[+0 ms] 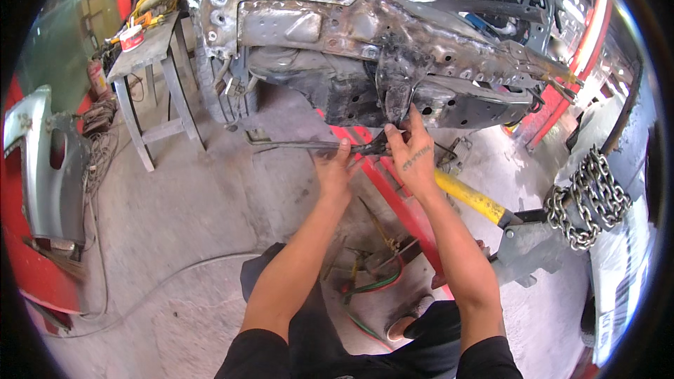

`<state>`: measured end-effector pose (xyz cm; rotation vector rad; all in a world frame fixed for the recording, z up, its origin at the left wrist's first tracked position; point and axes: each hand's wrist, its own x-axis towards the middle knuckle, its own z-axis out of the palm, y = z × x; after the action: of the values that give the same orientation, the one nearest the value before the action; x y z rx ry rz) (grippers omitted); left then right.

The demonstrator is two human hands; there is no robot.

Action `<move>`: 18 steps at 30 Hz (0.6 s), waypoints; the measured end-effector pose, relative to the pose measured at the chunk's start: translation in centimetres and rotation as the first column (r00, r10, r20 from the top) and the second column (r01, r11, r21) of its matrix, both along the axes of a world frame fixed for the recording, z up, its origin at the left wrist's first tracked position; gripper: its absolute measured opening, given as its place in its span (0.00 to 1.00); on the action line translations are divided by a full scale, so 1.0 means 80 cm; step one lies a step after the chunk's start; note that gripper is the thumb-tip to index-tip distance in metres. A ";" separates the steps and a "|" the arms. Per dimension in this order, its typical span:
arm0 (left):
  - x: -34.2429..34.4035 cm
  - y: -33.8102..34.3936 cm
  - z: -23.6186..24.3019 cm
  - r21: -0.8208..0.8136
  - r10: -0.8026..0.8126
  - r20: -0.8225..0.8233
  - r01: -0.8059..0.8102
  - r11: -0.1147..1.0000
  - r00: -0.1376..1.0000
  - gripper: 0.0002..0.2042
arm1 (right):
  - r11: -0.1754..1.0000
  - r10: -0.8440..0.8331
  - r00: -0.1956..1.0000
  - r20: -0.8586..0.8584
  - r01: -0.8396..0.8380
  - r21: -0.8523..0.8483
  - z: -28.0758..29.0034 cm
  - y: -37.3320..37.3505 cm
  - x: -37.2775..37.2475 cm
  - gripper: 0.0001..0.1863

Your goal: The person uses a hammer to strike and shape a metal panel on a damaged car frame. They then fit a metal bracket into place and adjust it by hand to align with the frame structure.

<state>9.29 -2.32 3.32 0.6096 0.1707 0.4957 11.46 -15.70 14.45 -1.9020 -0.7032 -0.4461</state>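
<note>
Head view: my left hand grasps a long, thin, dark metal rod, thumb uppermost, roughly level beneath the scorched, tapering, dark metal bracket of a rust-stained, bare-metal car frame. My right hand is at the rod's right end, its index finger reaching up beside the bracket's lower tip; whether it pinches the rod or only touches it, I cannot tell. I judge the step in hand to be positioning that end at the bracket's tip. The next move calls, I think, for my left hand to steady the rod while the right guides its end, above the slanting red steel beam.
</note>
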 end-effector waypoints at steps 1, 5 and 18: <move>0.001 0.000 -0.001 0.000 0.001 0.014 -0.001 1.000 1.000 0.27 | 1.000 0.002 1.000 0.018 -0.002 -0.007 0.000 0.001 0.000 0.32; -0.003 -0.005 0.008 -0.045 0.040 -0.024 -0.041 0.998 0.999 0.26 | 1.000 -0.013 1.000 -0.012 0.012 -0.025 -0.003 -0.001 -0.001 0.33; -0.008 0.000 0.013 -0.102 -0.031 -0.086 0.022 0.995 0.996 0.28 | 1.000 0.024 1.000 -0.001 -0.024 0.002 -0.011 -0.003 0.001 0.37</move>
<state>8.67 -2.30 4.40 0.5343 0.2685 0.4323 11.57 -15.91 13.58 -1.8895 -0.7239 -0.4313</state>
